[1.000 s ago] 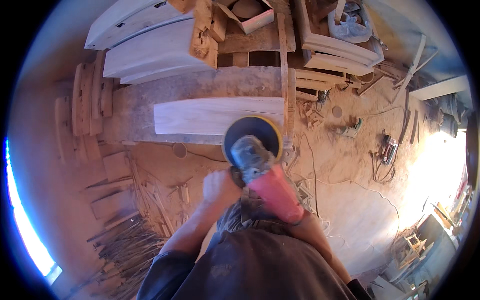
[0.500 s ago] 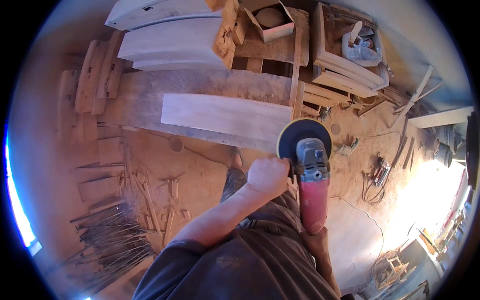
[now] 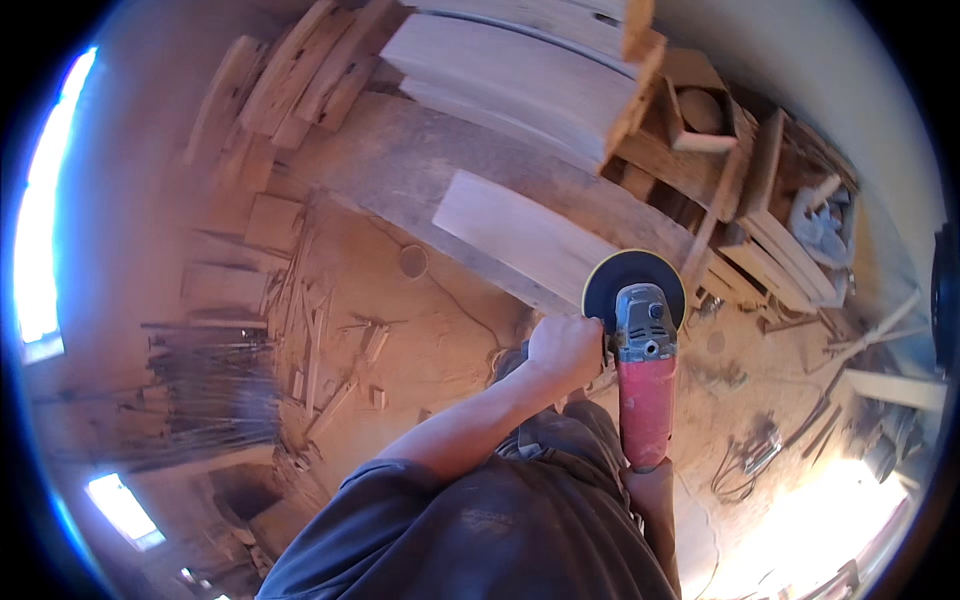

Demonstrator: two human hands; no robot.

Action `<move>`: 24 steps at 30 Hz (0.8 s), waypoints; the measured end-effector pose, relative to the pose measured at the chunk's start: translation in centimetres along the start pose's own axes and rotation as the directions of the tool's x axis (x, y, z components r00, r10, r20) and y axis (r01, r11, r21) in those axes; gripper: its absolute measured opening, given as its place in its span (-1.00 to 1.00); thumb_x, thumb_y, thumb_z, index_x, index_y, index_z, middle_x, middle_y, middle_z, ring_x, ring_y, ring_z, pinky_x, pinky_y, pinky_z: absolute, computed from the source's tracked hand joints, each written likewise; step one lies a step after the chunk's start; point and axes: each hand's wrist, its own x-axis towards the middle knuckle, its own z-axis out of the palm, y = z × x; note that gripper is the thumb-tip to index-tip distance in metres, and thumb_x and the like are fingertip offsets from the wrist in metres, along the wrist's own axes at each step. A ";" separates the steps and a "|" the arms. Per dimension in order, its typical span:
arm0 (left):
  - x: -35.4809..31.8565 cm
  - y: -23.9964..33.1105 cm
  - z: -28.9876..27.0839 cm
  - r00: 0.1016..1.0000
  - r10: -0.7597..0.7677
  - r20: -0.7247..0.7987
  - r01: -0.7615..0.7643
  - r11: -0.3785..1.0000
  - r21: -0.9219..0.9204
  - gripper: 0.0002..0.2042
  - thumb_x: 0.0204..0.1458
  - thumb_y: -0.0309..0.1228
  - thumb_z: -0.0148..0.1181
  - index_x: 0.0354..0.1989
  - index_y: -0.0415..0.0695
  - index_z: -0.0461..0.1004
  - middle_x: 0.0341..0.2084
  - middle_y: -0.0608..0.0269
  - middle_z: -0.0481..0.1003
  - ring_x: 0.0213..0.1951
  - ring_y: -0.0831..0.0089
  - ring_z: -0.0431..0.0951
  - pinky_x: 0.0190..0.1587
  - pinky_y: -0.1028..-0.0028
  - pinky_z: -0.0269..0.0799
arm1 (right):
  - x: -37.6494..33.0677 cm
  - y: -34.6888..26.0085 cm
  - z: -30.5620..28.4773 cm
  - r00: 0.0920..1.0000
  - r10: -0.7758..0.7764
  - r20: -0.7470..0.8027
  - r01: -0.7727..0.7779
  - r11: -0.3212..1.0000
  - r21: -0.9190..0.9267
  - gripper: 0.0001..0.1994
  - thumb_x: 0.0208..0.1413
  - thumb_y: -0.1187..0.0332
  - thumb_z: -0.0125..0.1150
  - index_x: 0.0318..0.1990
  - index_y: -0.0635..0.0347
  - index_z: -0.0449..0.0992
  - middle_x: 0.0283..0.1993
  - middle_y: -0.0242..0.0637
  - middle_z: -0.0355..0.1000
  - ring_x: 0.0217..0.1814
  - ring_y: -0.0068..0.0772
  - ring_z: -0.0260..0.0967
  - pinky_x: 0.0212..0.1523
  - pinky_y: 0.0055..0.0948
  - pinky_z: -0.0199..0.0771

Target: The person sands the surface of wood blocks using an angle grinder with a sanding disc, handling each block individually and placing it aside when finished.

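I hold a red and grey angle grinder [image 3: 648,395] with a round dark pad [image 3: 625,275] edged in yellow. My left hand [image 3: 567,350] is closed around its side handle, most of which the fingers hide. At the rear end of the red body, my right hand [image 3: 652,488] grips it from below, its fingers largely hidden. A pale, flat wooden board [image 3: 525,230] lies on the dusty workbench [image 3: 400,150] beyond the pad. The pad overlaps the board's right end in the head view; whether they touch, I cannot tell.
Long pale wooden pieces [image 3: 510,85] are stacked at the bench's back. An open cardboard box [image 3: 705,140] and wooden drawers [image 3: 780,260] stand to the right. Wood scraps [image 3: 315,350] litter the floor at left. A corded power tool [image 3: 762,450] lies on the floor at right.
The view has swung leftward, so the bench and board now appear tilted and farther right. Both hands keep their hold on the grinder, which sits slightly more to the right in view.
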 end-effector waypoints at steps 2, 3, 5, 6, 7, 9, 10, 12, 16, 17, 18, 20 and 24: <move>0.3 -1.9 -1.1 0.999 -0.033 0.007 0.033 0.999 -0.018 -0.81 -0.11 -0.34 0.25 -0.35 -0.14 0.64 -0.37 -0.04 0.64 -0.25 0.04 0.69 -0.21 0.14 0.59 | 0.3 -2.8 0.8 0.996 -0.089 0.030 0.090 0.996 -0.016 -0.71 -0.19 0.39 0.29 -0.32 0.48 0.56 -0.46 -0.04 0.56 -0.39 -0.31 0.56 -0.37 -0.24 0.47; 0.3 -3.0 -2.0 0.998 -0.055 0.013 0.055 0.998 -0.021 -0.81 -0.10 -0.33 0.25 -0.34 -0.13 0.64 -0.36 -0.04 0.65 -0.25 0.04 0.69 -0.21 0.15 0.59 | 0.3 -4.6 1.2 0.992 -0.116 0.056 0.118 0.992 -0.033 -0.72 -0.18 0.40 0.29 -0.33 0.47 0.57 -0.46 -0.06 0.56 -0.40 -0.32 0.56 -0.38 -0.24 0.47; 0.3 -5.2 -3.3 0.996 -0.088 0.015 0.089 0.995 -0.046 -0.81 -0.10 -0.33 0.25 -0.33 -0.13 0.64 -0.35 -0.03 0.65 -0.24 0.05 0.69 -0.21 0.16 0.59 | 1.8 -4.6 2.6 0.993 -0.084 0.080 0.090 0.992 -0.083 -0.74 -0.17 0.40 0.29 -0.34 0.46 0.57 -0.47 -0.06 0.56 -0.40 -0.33 0.55 -0.38 -0.24 0.47; 0.3 -6.3 -3.7 0.995 -0.101 0.011 0.101 0.993 -0.061 -0.81 -0.10 -0.33 0.25 -0.34 -0.14 0.64 -0.36 -0.03 0.65 -0.25 0.06 0.69 -0.21 0.16 0.59 | 2.6 -4.6 3.2 0.994 -0.065 0.088 0.074 0.991 -0.107 -0.75 -0.16 0.40 0.29 -0.35 0.46 0.57 -0.48 -0.07 0.55 -0.41 -0.34 0.55 -0.39 -0.24 0.47; 0.3 -7.5 -4.1 0.994 -0.113 0.007 0.113 0.991 -0.077 -0.81 -0.10 -0.33 0.25 -0.34 -0.14 0.64 -0.36 -0.02 0.65 -0.25 0.06 0.69 -0.21 0.16 0.59 | 2.8 -5.5 3.8 0.991 -0.103 0.083 0.111 0.989 -0.102 -0.80 -0.17 0.40 0.29 -0.45 0.40 0.51 -0.57 -0.15 0.47 -0.54 -0.38 0.45 -0.51 -0.29 0.38; 0.2 -9.9 -4.8 0.993 -0.120 -0.020 0.117 0.986 -0.119 -0.81 -0.10 -0.33 0.25 -0.34 -0.13 0.64 -0.37 -0.01 0.65 -0.25 0.06 0.69 -0.21 0.17 0.59 | 2.8 -7.5 5.4 0.986 -0.142 0.090 0.151 0.984 -0.097 -0.82 -0.18 0.40 0.29 -0.60 0.31 0.44 -0.70 -0.28 0.35 -0.75 -0.43 0.31 -0.69 -0.36 0.25; 0.1 -11.1 -5.1 0.992 -0.120 -0.030 0.115 0.983 -0.140 -0.81 -0.10 -0.34 0.25 -0.34 -0.13 0.64 -0.37 0.00 0.65 -0.25 0.06 0.69 -0.21 0.17 0.59 | 2.9 -8.6 6.1 0.985 -0.141 0.099 0.151 0.984 -0.096 -0.80 -0.18 0.39 0.29 -0.65 0.28 0.41 -0.75 -0.33 0.31 -0.82 -0.44 0.27 -0.76 -0.38 0.20; -0.5 -13.3 -6.1 0.989 -0.143 -0.042 0.135 0.977 -0.168 -0.82 -0.11 -0.34 0.25 -0.35 -0.13 0.64 -0.39 0.00 0.64 -0.28 0.05 0.69 -0.22 0.15 0.59 | 2.4 -11.2 7.4 0.990 -0.036 0.135 0.059 0.984 -0.170 -0.81 -0.17 0.39 0.30 -0.48 0.39 0.50 -0.64 -0.27 0.40 -0.63 -0.48 0.36 -0.59 -0.33 0.32; -0.4 -18.8 -7.1 0.974 -0.190 -0.124 0.167 0.970 -0.179 -0.83 -0.12 -0.33 0.27 -0.39 -0.13 0.64 -0.44 -0.03 0.63 -0.33 0.03 0.68 -0.24 0.10 0.59 | 4.0 -14.4 10.5 0.975 -0.042 0.217 0.103 0.955 -0.277 -0.74 -0.17 0.38 0.32 -0.38 0.45 0.55 -0.56 -0.22 0.48 -0.50 -0.49 0.43 -0.49 -0.30 0.39; -0.5 -20.2 -7.8 0.971 -0.202 -0.129 0.177 0.967 -0.186 -0.83 -0.12 -0.33 0.27 -0.40 -0.14 0.64 -0.45 -0.03 0.63 -0.34 0.02 0.68 -0.25 0.10 0.59 | 3.9 -15.7 11.7 0.977 -0.053 0.207 0.110 0.956 -0.273 -0.73 -0.17 0.38 0.32 -0.37 0.46 0.55 -0.55 -0.21 0.49 -0.49 -0.48 0.44 -0.48 -0.30 0.40; -0.6 -21.5 -8.8 0.968 -0.213 -0.135 0.186 0.964 -0.192 -0.83 -0.13 -0.33 0.27 -0.40 -0.14 0.64 -0.46 -0.03 0.62 -0.35 0.01 0.68 -0.26 0.09 0.58 | 3.7 -17.4 13.0 0.978 -0.065 0.196 0.117 0.956 -0.269 -0.73 -0.17 0.37 0.33 -0.37 0.46 0.55 -0.54 -0.20 0.50 -0.48 -0.48 0.45 -0.47 -0.30 0.40; -0.8 -23.9 -9.9 0.955 -0.240 -0.174 0.205 0.959 -0.194 -0.83 -0.13 -0.32 0.27 -0.41 -0.14 0.63 -0.48 -0.03 0.62 -0.35 0.00 0.67 -0.28 0.09 0.58 | 3.8 -19.4 14.5 0.980 -0.073 0.183 0.124 0.952 -0.281 -0.71 -0.17 0.36 0.34 -0.36 0.47 0.55 -0.51 -0.17 0.52 -0.46 -0.46 0.47 -0.45 -0.29 0.41; -1.1 -25.5 -10.6 0.962 -0.223 -0.156 0.186 0.957 -0.221 -0.85 -0.10 -0.34 0.28 -0.42 -0.14 0.64 -0.46 -0.01 0.63 -0.34 0.05 0.69 -0.29 0.12 0.59 | 3.6 -20.9 15.9 0.984 -0.045 0.172 0.099 0.942 -0.320 -0.73 -0.17 0.36 0.34 -0.39 0.45 0.55 -0.52 -0.19 0.52 -0.48 -0.44 0.48 -0.47 -0.30 0.41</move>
